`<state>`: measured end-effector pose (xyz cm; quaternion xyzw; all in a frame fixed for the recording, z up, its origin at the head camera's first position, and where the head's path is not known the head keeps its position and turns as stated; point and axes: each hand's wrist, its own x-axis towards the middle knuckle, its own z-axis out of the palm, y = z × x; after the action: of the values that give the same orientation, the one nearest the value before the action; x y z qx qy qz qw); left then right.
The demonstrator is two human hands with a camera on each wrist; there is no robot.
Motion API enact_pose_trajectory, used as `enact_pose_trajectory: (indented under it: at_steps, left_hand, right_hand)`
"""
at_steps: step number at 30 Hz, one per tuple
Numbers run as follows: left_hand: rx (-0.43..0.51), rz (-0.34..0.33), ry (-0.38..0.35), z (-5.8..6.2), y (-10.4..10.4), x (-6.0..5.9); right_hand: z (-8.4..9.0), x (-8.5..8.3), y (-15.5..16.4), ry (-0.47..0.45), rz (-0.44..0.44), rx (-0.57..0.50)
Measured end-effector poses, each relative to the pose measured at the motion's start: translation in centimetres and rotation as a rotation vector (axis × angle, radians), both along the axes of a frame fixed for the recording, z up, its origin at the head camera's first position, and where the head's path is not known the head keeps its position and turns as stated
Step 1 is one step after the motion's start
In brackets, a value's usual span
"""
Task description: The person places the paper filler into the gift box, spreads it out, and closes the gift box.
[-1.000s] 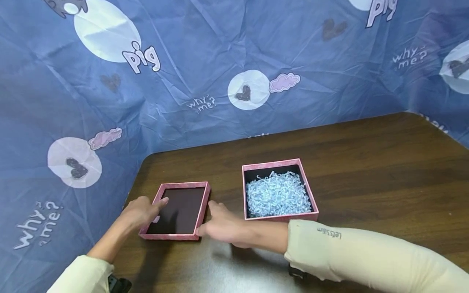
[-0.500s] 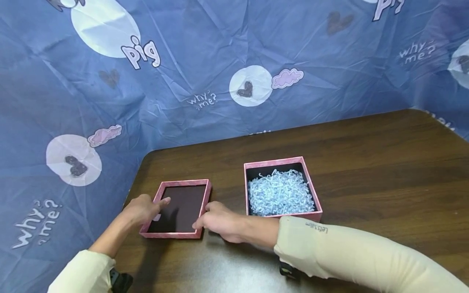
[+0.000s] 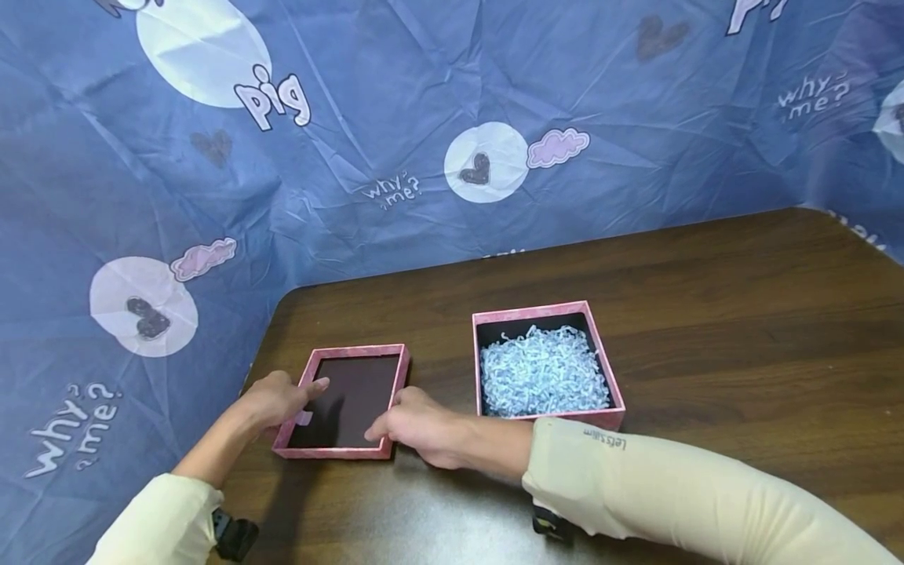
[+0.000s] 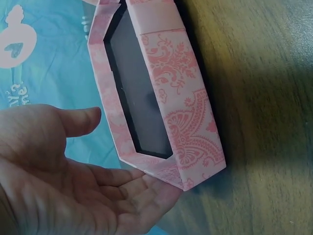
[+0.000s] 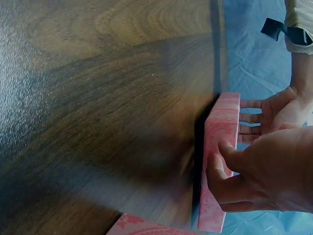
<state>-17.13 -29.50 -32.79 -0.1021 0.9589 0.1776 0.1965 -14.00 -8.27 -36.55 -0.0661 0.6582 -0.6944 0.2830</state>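
Note:
A shallow pink patterned box lid (image 3: 356, 400) with a dark inside lies hollow side up on the left of the table. My left hand (image 3: 275, 400) is at its left wall, thumb over the inside in the head view. In the left wrist view the left fingers (image 4: 146, 200) stretch straight against the outer wall, the thumb raised apart. My right hand (image 3: 424, 428) grips the right wall near the front corner, thumb over the rim, fingers bent against the outer side (image 5: 217, 181). A pink box (image 3: 480, 365) filled with light blue shredded paper (image 3: 544, 373) stands to the right.
The brown wooden table (image 3: 706, 314) reaches back to a blue printed cloth (image 3: 367, 94) hanging behind and to the left. The right forearm (image 3: 600, 471) crosses in front of the pink box. A pale tab (image 3: 304, 418) shows at the lid's left inner side.
My right hand has moved a little left and closed onto the lid's right wall, its thumb now over the rim. The left hand stays at the left wall. The view has shifted slightly.

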Motion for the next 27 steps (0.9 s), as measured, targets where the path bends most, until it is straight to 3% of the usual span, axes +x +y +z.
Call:
enact_pose_trajectory:
  at_steps: [9,18,23,27]
  left_hand:
    - [0.052,0.013,-0.022,0.3,-0.1,0.3]
    - [0.097,0.039,-0.018,0.7,-0.1,0.6]
    - [0.117,0.06,-0.021,1.2,0.1,0.6]
    - [0.184,0.085,-0.032,1.8,0.3,0.7]
  right_hand:
    - [0.4,0.6,-0.2,-0.012,0.031,-0.078]
    - [0.8,1.1,-0.5,0.005,-0.004,-0.058]
    - [1.2,1.2,-0.2,0.016,0.005,-0.085]
    - [1.6,1.2,0.1,0.017,0.02,-0.129]
